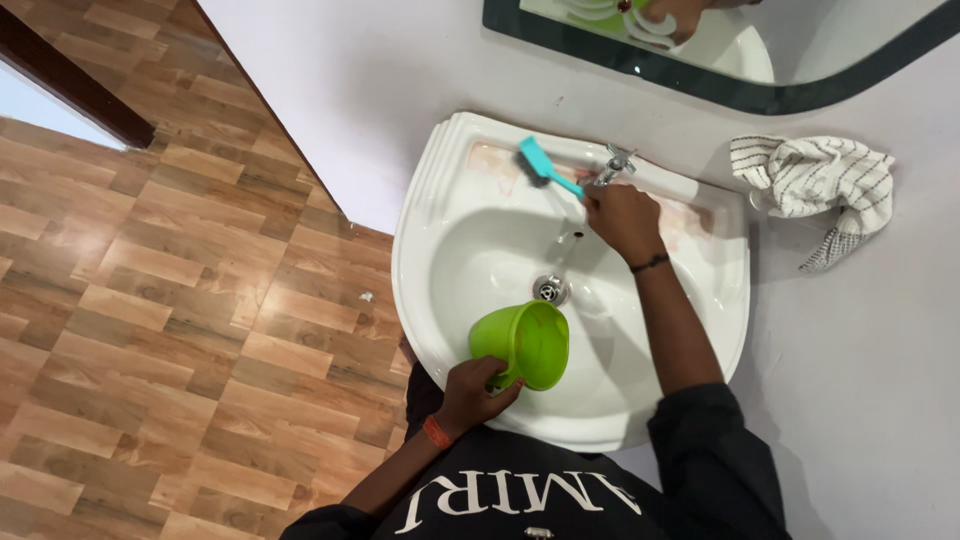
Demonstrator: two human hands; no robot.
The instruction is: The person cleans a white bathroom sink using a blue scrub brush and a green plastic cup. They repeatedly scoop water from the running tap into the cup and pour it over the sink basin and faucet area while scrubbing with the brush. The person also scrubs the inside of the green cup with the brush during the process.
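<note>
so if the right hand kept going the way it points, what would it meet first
The right hand, holding a teal plastic scrub brush, points toward the wall end of the white ceramic sink. It would probably meet the metal tap first, which sits just beyond the knuckles, though depth is hard to judge.

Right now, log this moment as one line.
left hand: holds green mug over sink | right hand: holds teal brush near tap
</note>
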